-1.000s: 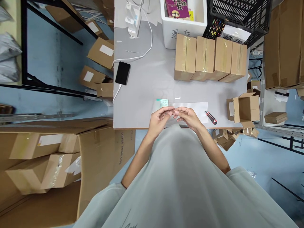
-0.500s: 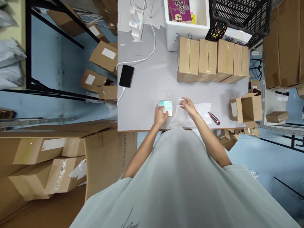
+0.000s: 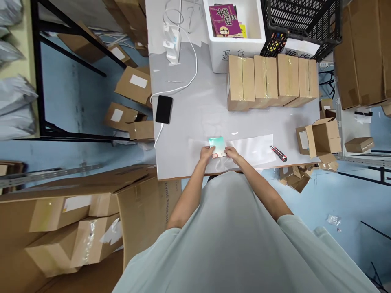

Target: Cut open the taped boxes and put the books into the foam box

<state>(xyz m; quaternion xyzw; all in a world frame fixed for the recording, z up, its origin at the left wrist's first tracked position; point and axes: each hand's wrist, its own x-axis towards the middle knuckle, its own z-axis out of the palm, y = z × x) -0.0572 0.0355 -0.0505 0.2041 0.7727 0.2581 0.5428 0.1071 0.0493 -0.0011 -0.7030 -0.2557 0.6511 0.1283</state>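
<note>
A small square box [image 3: 217,145], mint green fading to white with a red outlined mark near its lower edge, is between my two hands close to the table's front edge. My left hand [image 3: 207,154] grips its left side, the thumb on the top face. At its right side, my right hand [image 3: 232,153] pinches the edge. Under it lies a clear, shiny plastic sheet [image 3: 253,148] stretching to the right. A red and black box cutter [image 3: 278,153] rests by the sheet's right end. A small white scrap [image 3: 234,133] lies just beyond the box.
A row of several taped cartons [image 3: 241,83] stands at the back right, before a white bin [image 3: 238,47] with books and a black crate [image 3: 301,18]. An opened carton [image 3: 325,136] sits at the right edge. A phone [image 3: 164,109] charges from a power strip [image 3: 172,44] on the left.
My right hand has come left and down from above the sheet to the box's right side. The box now shows more of its face, with the red mark visible. The view has shifted slightly.
</note>
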